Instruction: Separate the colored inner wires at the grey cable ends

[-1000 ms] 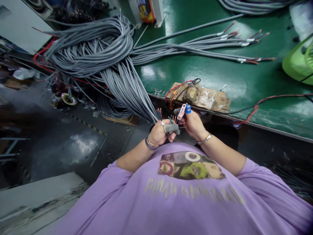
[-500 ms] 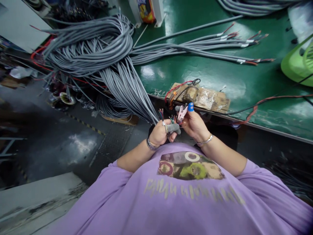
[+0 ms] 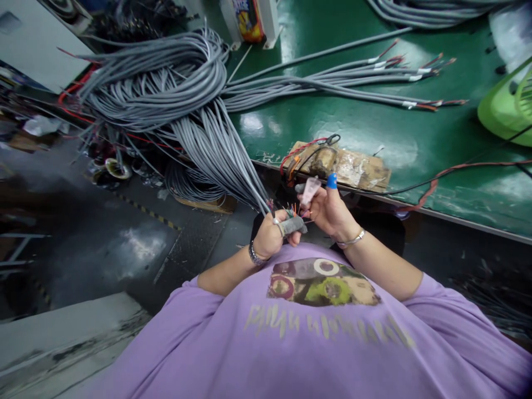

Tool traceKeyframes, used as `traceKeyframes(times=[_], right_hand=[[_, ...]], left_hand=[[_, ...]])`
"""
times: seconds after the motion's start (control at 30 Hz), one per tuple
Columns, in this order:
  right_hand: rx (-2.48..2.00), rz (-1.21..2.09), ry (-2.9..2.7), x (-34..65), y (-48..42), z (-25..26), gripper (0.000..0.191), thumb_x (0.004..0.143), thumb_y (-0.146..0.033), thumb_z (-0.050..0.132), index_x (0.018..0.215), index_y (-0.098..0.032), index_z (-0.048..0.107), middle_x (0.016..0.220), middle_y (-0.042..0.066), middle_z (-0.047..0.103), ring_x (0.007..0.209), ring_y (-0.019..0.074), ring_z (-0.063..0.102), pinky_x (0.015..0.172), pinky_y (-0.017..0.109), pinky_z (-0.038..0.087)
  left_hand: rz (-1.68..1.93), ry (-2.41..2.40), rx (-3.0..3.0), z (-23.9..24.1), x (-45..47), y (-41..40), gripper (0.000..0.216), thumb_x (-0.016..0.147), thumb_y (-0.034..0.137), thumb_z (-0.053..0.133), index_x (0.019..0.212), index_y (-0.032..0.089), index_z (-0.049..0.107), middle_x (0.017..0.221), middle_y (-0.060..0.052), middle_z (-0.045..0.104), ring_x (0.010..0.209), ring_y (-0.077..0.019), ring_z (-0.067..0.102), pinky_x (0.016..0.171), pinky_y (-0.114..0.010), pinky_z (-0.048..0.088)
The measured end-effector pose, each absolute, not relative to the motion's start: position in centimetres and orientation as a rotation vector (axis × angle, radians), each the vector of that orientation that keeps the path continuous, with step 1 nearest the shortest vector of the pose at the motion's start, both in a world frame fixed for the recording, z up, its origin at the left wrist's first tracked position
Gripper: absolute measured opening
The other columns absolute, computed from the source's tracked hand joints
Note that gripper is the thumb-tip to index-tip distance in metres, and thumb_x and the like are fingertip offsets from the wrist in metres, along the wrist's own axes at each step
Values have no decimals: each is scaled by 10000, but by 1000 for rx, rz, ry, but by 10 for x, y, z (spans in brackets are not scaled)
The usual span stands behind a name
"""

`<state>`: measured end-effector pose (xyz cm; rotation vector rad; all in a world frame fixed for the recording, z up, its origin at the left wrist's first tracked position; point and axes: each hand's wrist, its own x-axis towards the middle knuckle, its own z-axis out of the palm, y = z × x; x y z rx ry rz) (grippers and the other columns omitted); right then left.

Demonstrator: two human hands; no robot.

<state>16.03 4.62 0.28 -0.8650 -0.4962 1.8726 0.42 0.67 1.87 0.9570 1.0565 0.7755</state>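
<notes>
My left hand (image 3: 268, 237) is closed round the end of a grey cable (image 3: 262, 204), its thumb in a grey finger sleeve (image 3: 293, 225). Thin coloured wires (image 3: 294, 209) fan out above that thumb. Just to the right, my right hand (image 3: 332, 215) has its fingers curled on a pale pink piece like a clothes peg (image 3: 310, 191), which is blurred. A blue cover (image 3: 331, 180) sits on the raised right thumb. The fingertips of the right hand are close to the wires; whether they touch them I cannot tell.
A big coil of grey cable (image 3: 153, 83) hangs over the green bench (image 3: 353, 127). Stripped cable ends (image 3: 415, 103) lie across the bench. At its edge sits a worn wooden block (image 3: 361, 169) with red and black leads. A green plastic basket (image 3: 505, 105) stands at the right.
My right thumb has lifted off the pink piece and moved slightly right. The pink piece has turned, and its two-pronged outline no longer shows. The left hand stays on the cable.
</notes>
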Motion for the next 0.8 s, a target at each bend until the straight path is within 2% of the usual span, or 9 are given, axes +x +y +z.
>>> traceKeyframes(times=[0.17,0.33,0.47,0.67,0.8], right_hand=[[-824,1799,-501,159,45,3,471,670,-603,811,809,-181,654,682,-17,603,552,81,475,507,206,439],[-864,1787,-476,158,45,1,529,651,-665,790,795,-181,633,669,-19,595,535,73,456,474,197,410],[-950,1760,-474,163,47,2,522,586,-617,856,719,-183,597,612,-44,558,511,65,443,454,184,390],[-768,1908,-406,170,47,-2,288,809,-494,734,851,-210,719,787,1,718,683,116,622,600,226,501],[-716,1944,-347,169,49,-6,196,862,-412,699,823,-223,735,808,-3,742,705,124,631,634,238,514]], left_hand=[[887,1051,926,20,9,3,377,726,503,741,667,144,641,469,-2,600,361,-90,487,396,-219,376],[919,1064,871,19,15,9,361,729,490,739,688,147,635,469,3,598,360,-94,497,389,-218,379],[917,1073,846,23,17,11,381,696,504,748,674,146,621,460,3,585,352,-94,483,382,-224,384],[873,1081,862,26,16,12,406,687,529,740,693,143,613,457,7,572,356,-92,483,392,-218,373],[866,1068,855,21,16,14,374,698,498,733,692,147,604,453,4,576,357,-97,491,391,-214,366]])
